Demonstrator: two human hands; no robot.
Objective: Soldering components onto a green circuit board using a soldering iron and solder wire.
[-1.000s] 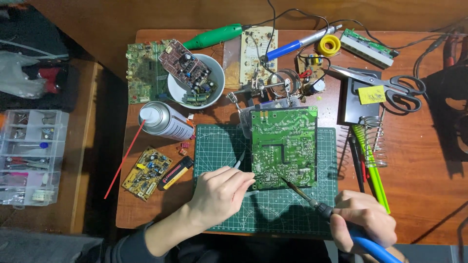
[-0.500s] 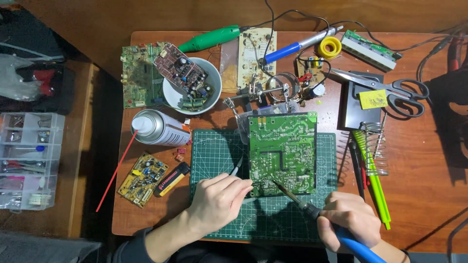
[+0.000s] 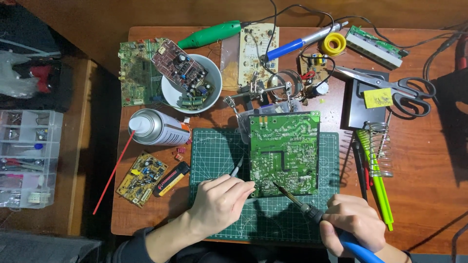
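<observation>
Soldering in progress on a green circuit board

The right hand (image 3: 353, 225) is gripping a blue-handled soldering iron (image 3: 312, 213), tip touching the green rectangular circuit board (image 3: 284, 152) lying on the green cutting mat (image 3: 214, 151); the left hand (image 3: 220, 202) is pinching slim metal tweezers (image 3: 237, 167) at the board's left edge. The board is judged light, stiff and fragile, best held by its edges. Compared with half a second ago, both hands are sitting much as before.
</observation>
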